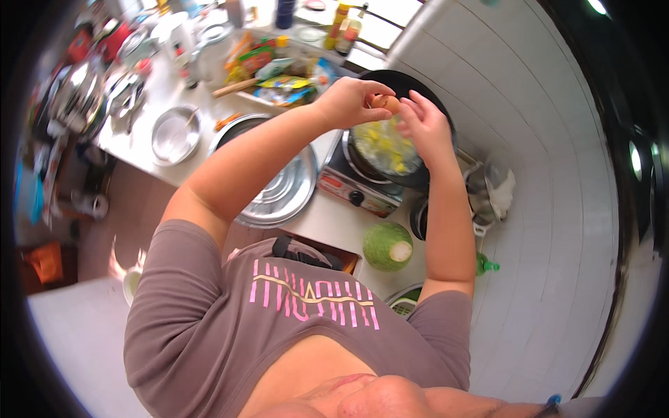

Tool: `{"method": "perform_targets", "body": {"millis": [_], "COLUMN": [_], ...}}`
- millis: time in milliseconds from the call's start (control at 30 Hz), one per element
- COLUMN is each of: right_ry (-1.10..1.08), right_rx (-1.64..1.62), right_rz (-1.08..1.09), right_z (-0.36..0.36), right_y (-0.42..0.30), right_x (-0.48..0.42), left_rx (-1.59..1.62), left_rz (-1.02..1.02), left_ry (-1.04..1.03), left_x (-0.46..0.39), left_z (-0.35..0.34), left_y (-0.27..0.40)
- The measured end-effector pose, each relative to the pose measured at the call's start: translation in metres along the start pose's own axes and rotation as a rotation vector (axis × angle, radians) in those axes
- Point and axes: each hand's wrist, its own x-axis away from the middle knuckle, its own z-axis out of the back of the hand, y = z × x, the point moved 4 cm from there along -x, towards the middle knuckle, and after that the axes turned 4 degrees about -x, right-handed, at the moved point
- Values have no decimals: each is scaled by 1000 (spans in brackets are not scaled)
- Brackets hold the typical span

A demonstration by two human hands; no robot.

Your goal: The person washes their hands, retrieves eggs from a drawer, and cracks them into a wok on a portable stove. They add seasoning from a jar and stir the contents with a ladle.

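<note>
My left hand [355,102] holds a brown egg [385,104] between thumb and fingers, with a dark crack or break in its shell. The fingers of my right hand [426,123] are spread and partly blurred at the egg's right end; whether they grip it, I cannot tell. Both hands are above a black wok [439,104], which holds yellow and pale, translucent pieces [387,146]. Under the wok is a tabletop stove [360,193] with a black knob. My right forearm passes over the counter beside the wok.
A large round metal lid or tray [282,204] lies left of the stove. In front sits a green gourd [387,245] with a pale cut patch. A metal bowl [175,138], seasoning packets [285,86] and bottles [349,34] stand farther off. A tiled wall [528,157] rises at right.
</note>
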Motion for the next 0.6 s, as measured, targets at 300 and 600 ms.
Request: {"method": "perform_targets", "body": {"millis": [300,600], "right_ry": [-493,-961], "right_rx": [-196,81], "right_rz": [-87,-143], "right_z": [-199,-358], "right_y": [18,13], "right_x": [114,206], "left_rx": [455,183], "left_rz": [652,1531], "left_ry": [548,1225], "left_x": [397,863], "left_z": [104,-1], "left_y": [-77,-109]}}
